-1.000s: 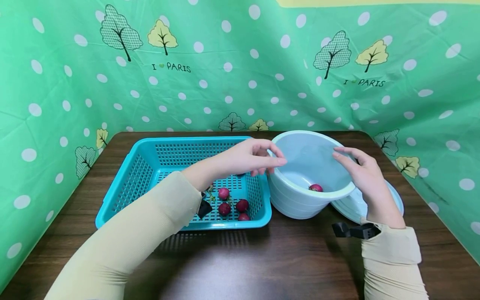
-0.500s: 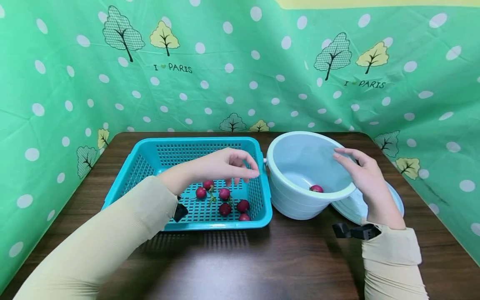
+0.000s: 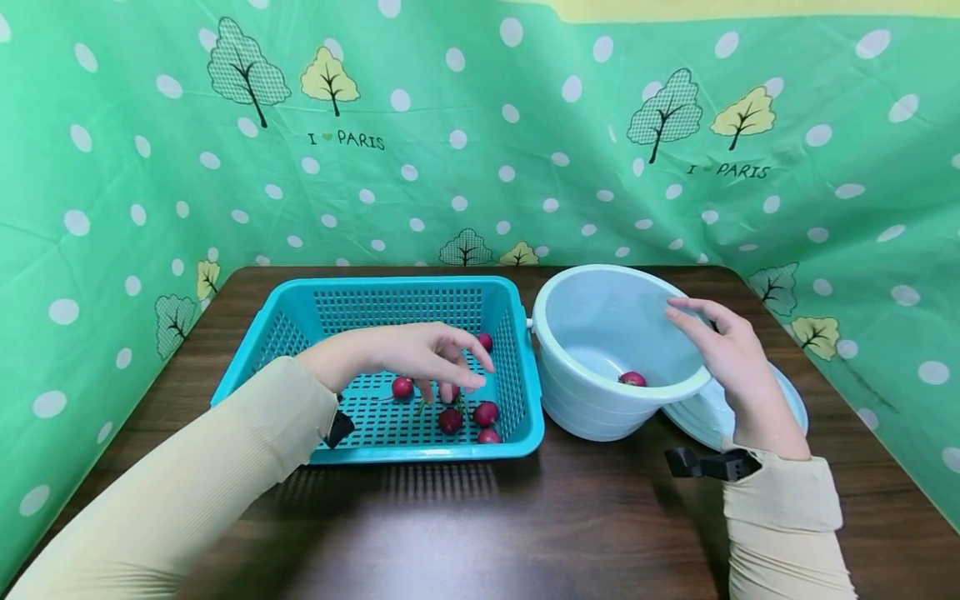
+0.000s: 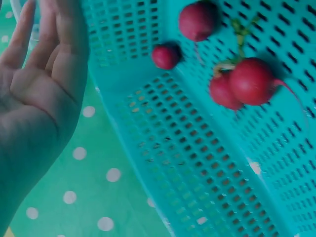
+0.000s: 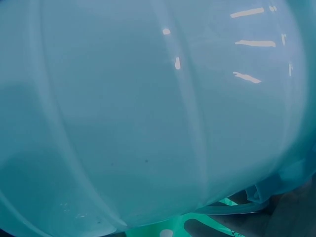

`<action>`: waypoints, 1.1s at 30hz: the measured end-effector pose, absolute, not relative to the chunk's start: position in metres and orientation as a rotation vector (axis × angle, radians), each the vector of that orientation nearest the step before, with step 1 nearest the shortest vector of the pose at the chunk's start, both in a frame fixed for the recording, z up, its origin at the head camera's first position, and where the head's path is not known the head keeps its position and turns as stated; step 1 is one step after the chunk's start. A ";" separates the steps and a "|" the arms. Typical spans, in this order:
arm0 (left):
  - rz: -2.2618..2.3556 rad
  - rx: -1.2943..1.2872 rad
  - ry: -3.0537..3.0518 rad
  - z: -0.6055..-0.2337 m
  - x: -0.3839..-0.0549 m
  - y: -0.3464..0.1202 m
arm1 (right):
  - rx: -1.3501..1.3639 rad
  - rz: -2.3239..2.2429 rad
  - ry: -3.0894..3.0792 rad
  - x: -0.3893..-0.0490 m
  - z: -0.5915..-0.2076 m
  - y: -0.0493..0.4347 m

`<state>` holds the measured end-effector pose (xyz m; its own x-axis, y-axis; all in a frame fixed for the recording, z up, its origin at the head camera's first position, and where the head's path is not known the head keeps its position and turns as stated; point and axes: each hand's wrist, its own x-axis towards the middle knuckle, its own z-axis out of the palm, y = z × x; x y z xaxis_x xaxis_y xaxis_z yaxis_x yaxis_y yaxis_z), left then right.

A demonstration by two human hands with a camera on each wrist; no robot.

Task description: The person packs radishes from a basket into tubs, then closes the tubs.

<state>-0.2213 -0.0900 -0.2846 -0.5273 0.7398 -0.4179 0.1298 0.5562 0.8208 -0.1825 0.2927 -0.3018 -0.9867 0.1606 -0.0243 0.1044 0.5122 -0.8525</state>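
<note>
Brown table (image 3: 525, 533) spanned lower frame. Right hand (image 3: 738, 358) sat at right side of pale bucket (image 3: 588, 396), right of centre; thumb, forefinger nearly straight, grip unclear. Left hand (image 3: 408, 350) hung over red radishes (image 3: 486, 412) in blue basket (image 3: 442, 453), left of centre, fingers loosely bent, apart. Single radish (image 3: 632, 379) lay in bucket. Dotted cloth (image 3: 487, 125) filled top.

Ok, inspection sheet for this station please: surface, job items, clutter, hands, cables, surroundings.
Surface: dark wood-grain table, light glare toward the front.
Job items: several radishes in the turquoise basket; one radish in the pale blue bucket; pale blue lid on the table, partly hidden by the right hand.
Clutter: nothing seen.
Hands: left hand over the basket, nothing held; right at the bucket rim, grip unclear.
Cables: nothing seen.
Surroundings: green dotted cloth with printed trees.
</note>
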 end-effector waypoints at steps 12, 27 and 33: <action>0.774 0.524 1.856 -0.312 -0.226 -0.096 | -0.231 1.512 -2.676 -0.181 -0.303 0.293; 0.648 0.492 1.802 -0.329 -0.228 -0.093 | -0.196 1.473 -2.683 -0.182 -0.303 0.291; 0.569 0.480 1.813 -0.329 -0.229 -0.091 | -0.205 1.491 -2.668 -0.181 -0.304 0.293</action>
<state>-0.2285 -0.0915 -0.3295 -0.2964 0.5812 -0.7579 0.0440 0.8010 0.5971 -0.1807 0.2927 -0.3037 -0.9880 0.1545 0.0033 0.0781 0.5181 -0.8517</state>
